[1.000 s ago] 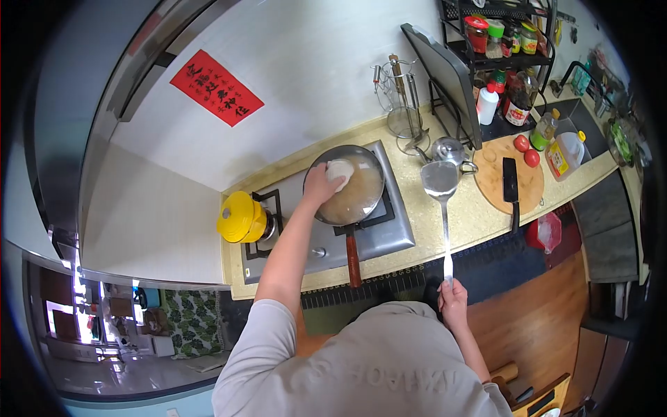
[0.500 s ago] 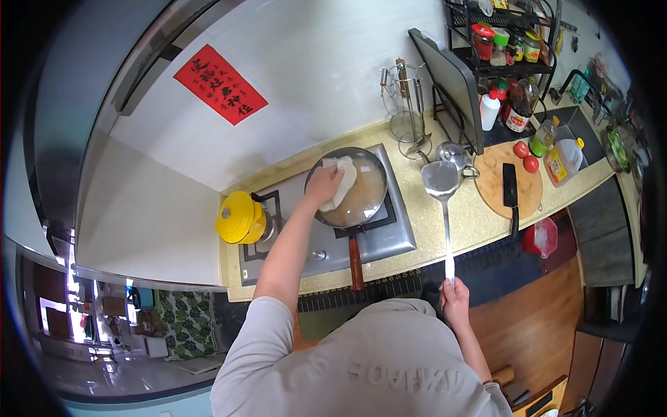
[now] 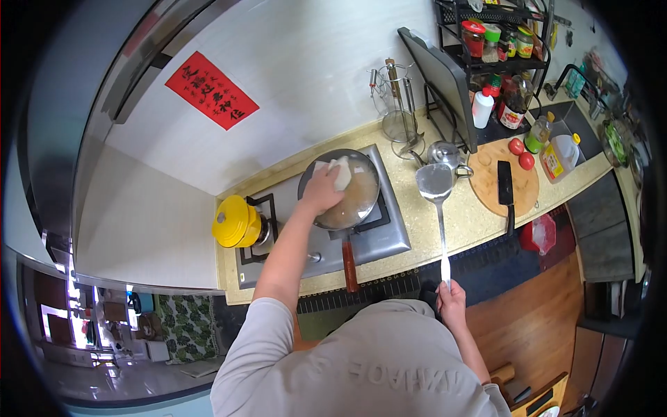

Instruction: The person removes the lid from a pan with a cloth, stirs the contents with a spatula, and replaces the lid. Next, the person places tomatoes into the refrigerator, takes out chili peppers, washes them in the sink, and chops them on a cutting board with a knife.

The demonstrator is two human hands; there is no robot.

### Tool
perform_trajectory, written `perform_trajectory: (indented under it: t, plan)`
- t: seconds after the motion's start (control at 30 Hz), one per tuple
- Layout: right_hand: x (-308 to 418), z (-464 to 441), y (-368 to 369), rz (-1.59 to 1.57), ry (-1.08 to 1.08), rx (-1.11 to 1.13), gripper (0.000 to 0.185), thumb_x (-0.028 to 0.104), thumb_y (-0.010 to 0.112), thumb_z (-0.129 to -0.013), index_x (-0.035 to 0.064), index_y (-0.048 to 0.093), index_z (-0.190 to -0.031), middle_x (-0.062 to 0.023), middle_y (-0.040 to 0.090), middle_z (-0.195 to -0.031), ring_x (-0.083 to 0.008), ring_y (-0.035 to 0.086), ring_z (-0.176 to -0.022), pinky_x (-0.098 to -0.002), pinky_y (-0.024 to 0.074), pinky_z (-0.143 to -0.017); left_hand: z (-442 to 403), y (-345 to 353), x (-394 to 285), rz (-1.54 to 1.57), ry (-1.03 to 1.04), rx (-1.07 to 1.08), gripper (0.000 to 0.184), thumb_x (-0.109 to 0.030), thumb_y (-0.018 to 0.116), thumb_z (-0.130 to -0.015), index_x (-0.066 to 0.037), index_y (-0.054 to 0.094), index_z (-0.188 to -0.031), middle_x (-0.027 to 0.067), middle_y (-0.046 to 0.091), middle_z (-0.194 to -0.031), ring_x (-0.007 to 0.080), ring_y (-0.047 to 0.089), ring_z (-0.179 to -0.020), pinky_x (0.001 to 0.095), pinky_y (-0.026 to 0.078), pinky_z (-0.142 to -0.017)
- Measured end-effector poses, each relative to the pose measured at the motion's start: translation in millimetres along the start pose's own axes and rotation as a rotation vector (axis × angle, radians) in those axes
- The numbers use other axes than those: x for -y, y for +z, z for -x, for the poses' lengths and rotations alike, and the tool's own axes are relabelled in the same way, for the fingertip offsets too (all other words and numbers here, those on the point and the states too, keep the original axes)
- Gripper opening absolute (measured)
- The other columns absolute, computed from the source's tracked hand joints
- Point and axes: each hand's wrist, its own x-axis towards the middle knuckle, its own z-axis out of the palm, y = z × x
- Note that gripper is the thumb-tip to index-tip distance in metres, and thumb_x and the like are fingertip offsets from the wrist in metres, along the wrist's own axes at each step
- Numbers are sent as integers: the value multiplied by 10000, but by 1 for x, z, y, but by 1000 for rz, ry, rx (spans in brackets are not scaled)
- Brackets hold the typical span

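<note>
My left hand (image 3: 324, 192) is closed on a white cloth (image 3: 342, 174), over the left part of a dark frying pan (image 3: 303, 182). The pan's inside looks brownish and glossy; whether a glass lid covers it I cannot tell. Its wooden handle (image 3: 349, 265) points toward me, and the pan stands on the gas stove (image 3: 389, 233). Low on the right, my right hand (image 3: 451, 300) grips the handle end of a metal spatula (image 3: 435, 182). The spatula's wide blade is up, above the counter beside a metal ladle (image 3: 445, 154).
Left on the stove stands a yellow pot (image 3: 236, 221). To the right, a round cutting board (image 3: 486, 184) bears a black-handled knife (image 3: 506, 182) and two tomatoes (image 3: 526, 160). Bottles, a utensil holder (image 3: 399, 125) and a black spice rack (image 3: 479, 68) line the back; a sink (image 3: 580, 125) lies beyond.
My left hand has shifted slightly across the pan, and less of the cloth shows now. My right hand still holds the spatula in much the same place. The whole view has shifted slightly.
</note>
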Motion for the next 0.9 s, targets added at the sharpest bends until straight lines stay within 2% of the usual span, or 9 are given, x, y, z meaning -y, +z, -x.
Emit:
perform_trajectory:
  t: [0.13,0.3,0.43,0.6,0.73,0.8,0.83,0.87,0.9]
  plan:
    - [0,1,-3,-7,-7,6,283,253,493,-1019,78,531,-800,30,428,-483,-55,351,-378,-221,282,-377,-13,1,23,74,-102,198,639,-252,688,-799,-11,461,-1345,274,521,-1255,411,539,-1143,444,464,-953]
    - [-6,2,-5,-47,14,-10,274,249,507,-1014,82,531,-798,34,435,-492,-51,362,-390,-221,279,-383,-24,-6,18,23,-112,337,525,-324,706,-816,19,513,-1164,270,555,-1174,411,570,-1090,446,483,-916]
    - [-1,2,-4,-56,52,-12,266,231,512,-1009,77,557,-796,45,451,-525,-38,374,-437,-224,286,-419,-24,-1,12,31,-200,332,499,-343,684,-836,12,520,-1144,264,570,-1157,404,572,-1087,445,484,-914]
    - [18,-1,3,146,-17,11,215,181,497,-999,47,607,-872,55,452,-553,-25,389,-480,-231,296,-438,-14,16,19,117,-305,125,468,-358,631,-867,14,534,-1133,256,597,-1114,403,589,-1055,466,481,-900]
    - [41,-16,11,223,-26,34,206,153,489,-989,21,609,-887,31,475,-556,-31,422,-502,-244,331,-448,4,-9,27,236,-406,27,461,-354,624,-868,28,548,-1114,271,607,-1111,422,580,-1065,466,470,-906]
    - [61,-29,18,467,-194,56,190,134,491,-977,-5,613,-932,-52,531,-565,-127,519,-511,-299,400,-488,20,-34,29,427,-542,-85,455,-336,619,-880,47,557,-1119,258,626,-1109,380,606,-1054,425,479,-889]
    - [65,-40,19,634,-325,64,178,104,495,-958,-23,614,-995,-157,592,-629,-277,624,-590,-396,458,-550,30,-34,41,430,-553,-87,455,-336,619,-880,47,557,-1119,258,626,-1109,380,606,-1054,425,479,-889]
    - [73,-50,24,641,-327,73,178,104,495,-958,-23,614,-995,-157,592,-629,-277,624,-590,-396,458,-550,40,-34,54,665,-612,-151,450,-319,601,-904,53,541,-1149,236,624,-1138,335,614,-1042,398,485,-877]
    - [84,-59,31,836,-449,77,178,84,500,-934,-19,618,-1019,-184,609,-682,-321,639,-646,-426,471,-579,51,-33,62,901,-667,-217,445,-303,583,-927,59,526,-1180,214,622,-1166,290,621,-1030,371,491,-864]
